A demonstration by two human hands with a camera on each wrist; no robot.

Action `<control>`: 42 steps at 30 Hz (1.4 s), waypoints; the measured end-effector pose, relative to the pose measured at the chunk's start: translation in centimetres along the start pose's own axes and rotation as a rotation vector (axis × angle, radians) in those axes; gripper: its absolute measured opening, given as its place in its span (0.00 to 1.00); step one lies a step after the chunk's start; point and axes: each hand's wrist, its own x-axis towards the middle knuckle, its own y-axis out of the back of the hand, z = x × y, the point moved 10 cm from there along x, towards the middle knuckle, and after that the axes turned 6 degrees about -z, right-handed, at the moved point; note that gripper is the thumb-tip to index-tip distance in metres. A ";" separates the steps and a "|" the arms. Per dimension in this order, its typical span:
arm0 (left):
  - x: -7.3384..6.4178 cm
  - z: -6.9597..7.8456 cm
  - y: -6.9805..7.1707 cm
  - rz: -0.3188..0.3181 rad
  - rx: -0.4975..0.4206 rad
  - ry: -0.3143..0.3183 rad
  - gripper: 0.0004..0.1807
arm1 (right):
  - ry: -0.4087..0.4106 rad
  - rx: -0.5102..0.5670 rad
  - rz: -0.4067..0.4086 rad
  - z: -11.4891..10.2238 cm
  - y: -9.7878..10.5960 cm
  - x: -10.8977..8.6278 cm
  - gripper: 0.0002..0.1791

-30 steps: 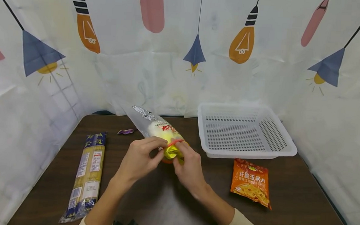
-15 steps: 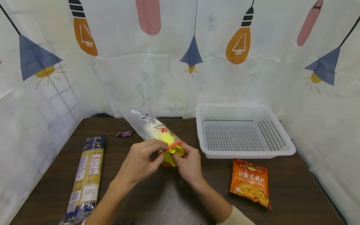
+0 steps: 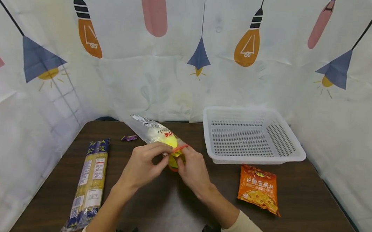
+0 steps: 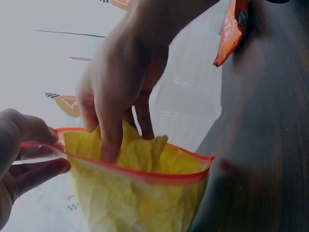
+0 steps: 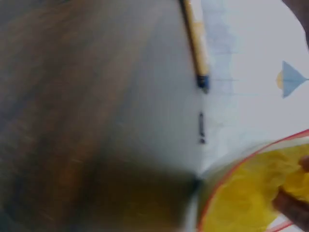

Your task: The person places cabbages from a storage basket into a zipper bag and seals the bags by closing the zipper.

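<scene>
In the head view, a clear zip bag [image 3: 141, 127] with red edging and black and red print slants away from the hands, its mouth facing the person. A crumpled yellow packet [image 4: 130, 154] fills the mouth in the left wrist view. The left hand [image 3: 147, 163] pinches one end of the red zip edge [image 4: 159, 178] between thumb and fingers. Inside the mouth, the right hand [image 3: 195, 171] has its fingers dipped in, pinching the yellow packet. The right wrist view shows fingertips [image 5: 292, 208] against the yellow film; the view is blurred.
On the left of the brown table [image 3: 165, 213] lies a long pack of dry noodles [image 3: 91, 181]. A small purple wrapped sweet [image 3: 129, 138] lies behind it. At the back right stands a white plastic basket [image 3: 250, 160], with an orange snack packet [image 3: 259, 190] in front.
The yellow packet sits deeper in the bag's mouth, with less of it sticking out. The right fingers shift at the opening, while the left hand keeps its grip on the edge.
</scene>
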 end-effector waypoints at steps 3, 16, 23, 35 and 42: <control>0.0 0.1 0.2 0.005 -0.019 0.013 0.10 | -0.041 -0.082 -0.066 -0.3 0.5 -0.4 0.15; 0.1 0.8 1.1 0.029 -0.016 -0.002 0.11 | -0.042 -0.201 -0.115 -1.7 3.5 -1.2 0.27; -0.1 1.0 0.6 -0.033 -0.015 -0.024 0.16 | -0.102 0.071 -0.246 0.0 4.6 -1.0 0.21; 0.0 1.2 1.4 0.075 0.002 0.003 0.16 | -0.225 0.142 -0.307 2.0 5.6 -0.7 0.04; -0.1 1.5 2.5 0.170 -0.004 0.024 0.17 | -0.230 0.136 -0.310 2.6 5.2 -0.5 0.06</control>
